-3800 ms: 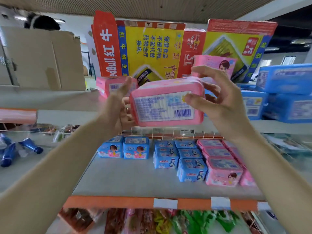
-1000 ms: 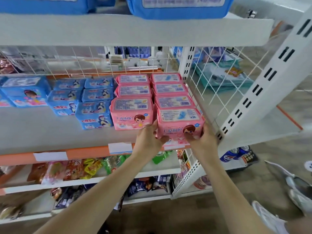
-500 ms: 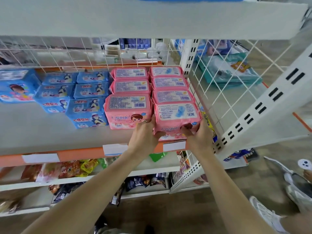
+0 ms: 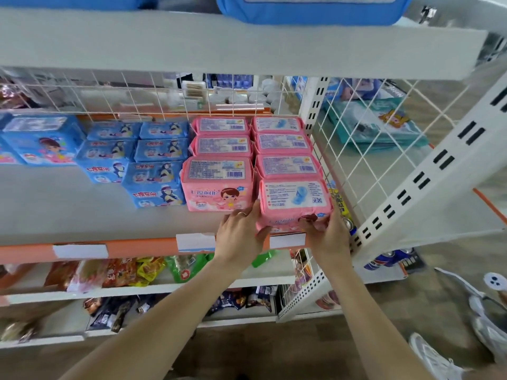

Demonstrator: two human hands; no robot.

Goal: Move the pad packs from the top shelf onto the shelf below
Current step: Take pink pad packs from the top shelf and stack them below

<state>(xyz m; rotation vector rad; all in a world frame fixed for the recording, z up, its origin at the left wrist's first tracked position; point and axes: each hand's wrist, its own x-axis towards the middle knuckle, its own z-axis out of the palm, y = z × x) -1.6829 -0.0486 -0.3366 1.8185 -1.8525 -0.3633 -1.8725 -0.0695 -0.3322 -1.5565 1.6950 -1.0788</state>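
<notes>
The left hand (image 4: 241,237) curls round the lower left corner of a pink plastic pad pack (image 4: 295,200), a ring (image 4: 242,214) on one finger; the right hand (image 4: 330,238) wraps the lower right corner. The pack is right of centre in the frame, at the front of the grey shelf with the orange front edge (image 4: 68,212), touching the row of pink packs (image 4: 285,149) behind it, beside the white wire side panel (image 4: 365,149). Small blue packs (image 4: 153,174) lie further left. A large blue pack (image 4: 310,12) rests on the grey top shelf (image 4: 219,45), at the upper edge
</notes>
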